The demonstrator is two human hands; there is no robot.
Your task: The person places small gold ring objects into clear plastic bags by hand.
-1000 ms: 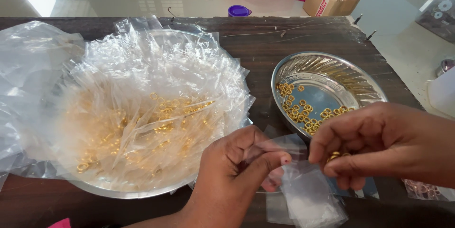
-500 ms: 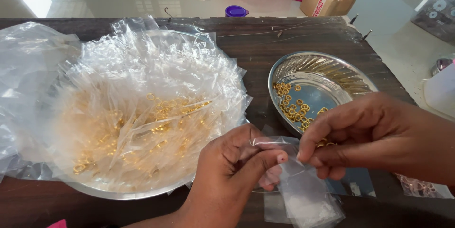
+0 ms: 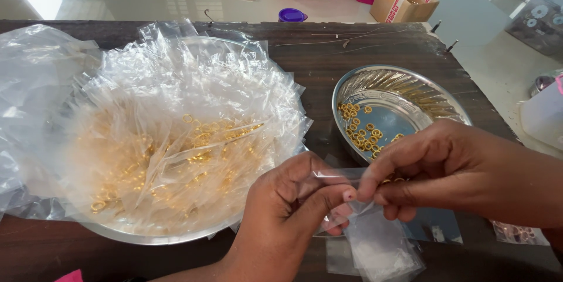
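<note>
The small clear pouch (image 3: pixel 337 191) sits between both hands near the front edge of the table (image 3: pixel 328 65), just in front of the steel dish (image 3: pixel 410 91). Since a second ago the right hand (image 3: pixel 446 170) has slid leftward, so its fingertips now meet the left thumb over the pouch's mouth; earlier a gap showed between the two hands. The pouch itself has barely shifted. That reads as the mouth being worked between the fingers, though the thin film is hard to make out and I cannot tell whether it is open.

The left hand (image 3: pixel 287 206) is curled closed, thumb pressed against the forefinger with the pouch's edge pinched between them. The right hand is also closed into a pinch, thumb and first fingers gripping the opposite edge of the same pouch, the other fingers folded underneath.

More flat empty pouches (image 3: pixel 381 252) lie on the table right under the hands. The steel dish holds a scatter of small gold rings (image 3: pixel 360 126) toward its left side. Toward the left edge, a big steel bowl (image 3: pixel 158 236) is heaped with clear packets (image 3: pixel 176 135) of gold rings.
</note>
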